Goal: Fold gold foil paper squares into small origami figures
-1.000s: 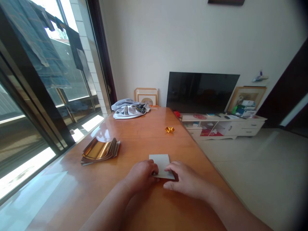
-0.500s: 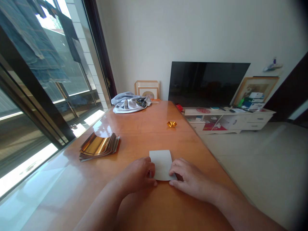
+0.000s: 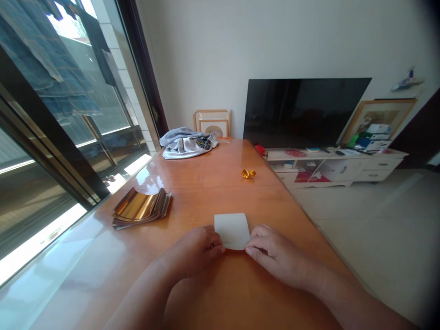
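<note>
A sheet of paper (image 3: 231, 231), pale side up, lies on the wooden table between my hands. My left hand (image 3: 202, 247) pinches its near left corner, thumb against curled fingers. At the near right corner, my right hand (image 3: 266, 250) grips the paper the same way. The near edge bows slightly between the two pinches; its underside is hidden. Farther off and to the left rests a stack of shiny gold foil paper (image 3: 140, 207). Beyond the sheet, toward the table's right edge, sits a small folded gold foil piece (image 3: 248, 173).
The wooden table (image 3: 192, 197) narrows toward the wall, with a grey cloth bundle (image 3: 187, 143) at its far end. A television (image 3: 305, 112) stands behind a white cabinet (image 3: 373, 167) on the right. Glass sliding doors (image 3: 99, 105) run along the left.
The paper's near edge has lifted and moved away from me, so the visible sheet looks shorter. Both hands' thumbs have closed in on its near corners. My view has shifted slightly.
</note>
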{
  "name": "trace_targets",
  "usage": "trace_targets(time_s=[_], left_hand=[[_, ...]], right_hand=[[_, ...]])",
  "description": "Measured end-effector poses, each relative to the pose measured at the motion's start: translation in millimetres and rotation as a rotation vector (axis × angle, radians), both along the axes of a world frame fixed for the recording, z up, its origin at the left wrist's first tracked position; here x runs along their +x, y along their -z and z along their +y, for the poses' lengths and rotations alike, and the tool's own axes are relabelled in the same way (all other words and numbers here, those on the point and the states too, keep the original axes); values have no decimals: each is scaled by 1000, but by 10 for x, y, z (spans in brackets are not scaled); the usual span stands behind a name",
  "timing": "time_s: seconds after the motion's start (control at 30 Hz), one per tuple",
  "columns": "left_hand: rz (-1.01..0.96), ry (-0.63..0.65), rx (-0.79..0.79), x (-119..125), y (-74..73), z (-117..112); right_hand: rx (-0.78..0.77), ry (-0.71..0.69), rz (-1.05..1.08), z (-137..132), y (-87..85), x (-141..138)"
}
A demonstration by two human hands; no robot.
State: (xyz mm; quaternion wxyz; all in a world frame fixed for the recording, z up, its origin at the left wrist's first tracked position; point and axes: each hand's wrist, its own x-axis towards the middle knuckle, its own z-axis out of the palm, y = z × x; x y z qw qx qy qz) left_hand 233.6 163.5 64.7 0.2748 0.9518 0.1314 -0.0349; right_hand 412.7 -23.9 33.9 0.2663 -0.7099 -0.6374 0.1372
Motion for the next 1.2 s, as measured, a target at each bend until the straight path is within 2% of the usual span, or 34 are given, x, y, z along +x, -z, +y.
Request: trace_targets(time_s=[0.43, 0.7, 0.97, 1.2], left_hand=[[70, -3, -6, 10, -61, -75], [61, -53, 48, 29, 42, -67], [83, -90, 86, 83, 62, -126], [62, -112, 95, 74, 132, -111]], right_hand=[[-46, 112, 93, 41, 105, 11], [-28, 154, 77, 55, 141, -13], [-41, 222, 31, 77, 103, -63], [-54, 228, 28, 90, 121, -63]])
